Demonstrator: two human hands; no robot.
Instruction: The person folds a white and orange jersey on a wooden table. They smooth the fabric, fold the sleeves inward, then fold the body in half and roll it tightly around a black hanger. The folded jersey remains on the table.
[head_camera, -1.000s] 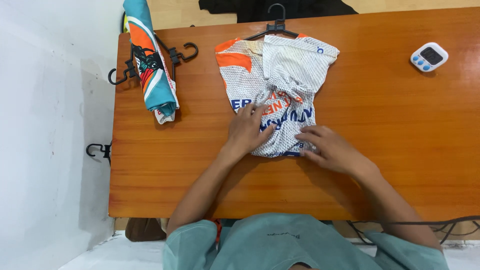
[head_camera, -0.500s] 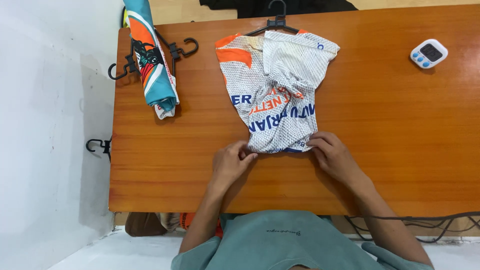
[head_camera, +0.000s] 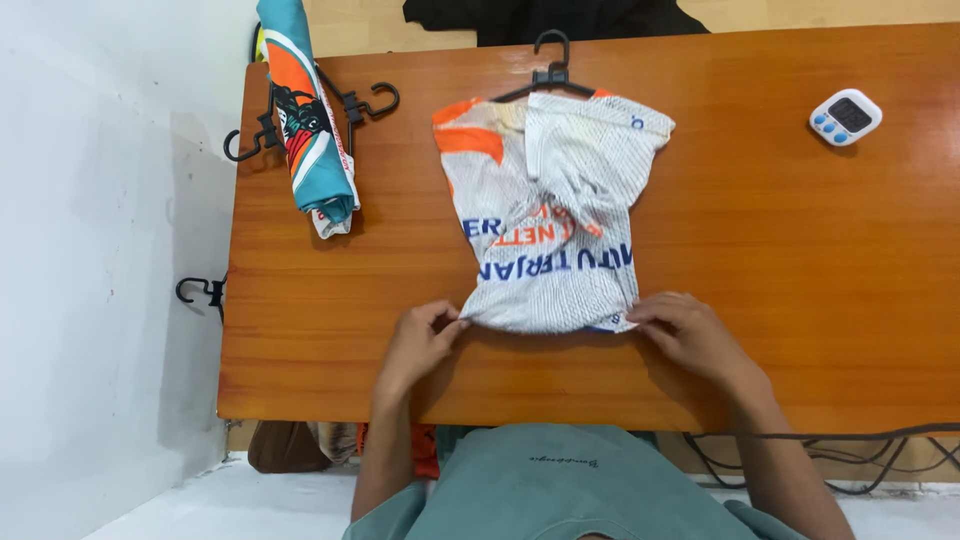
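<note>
A white mesh shirt with orange shoulders and blue and orange lettering lies folded on the wooden table, still on a black hanger at its far end. My left hand pinches the shirt's near left corner. My right hand pinches the near right corner. The hem is stretched between both hands near the table's front edge.
A rolled teal and orange garment lies at the far left on black hangers. A small white timer sits at the far right. Another hanger hangs off the left edge. Dark cloth lies beyond the table; cables run under the front edge.
Both hands left the top of the shirt, took its near corners and pulled them toward me and apart, so the lower part is now flatter and wider.
</note>
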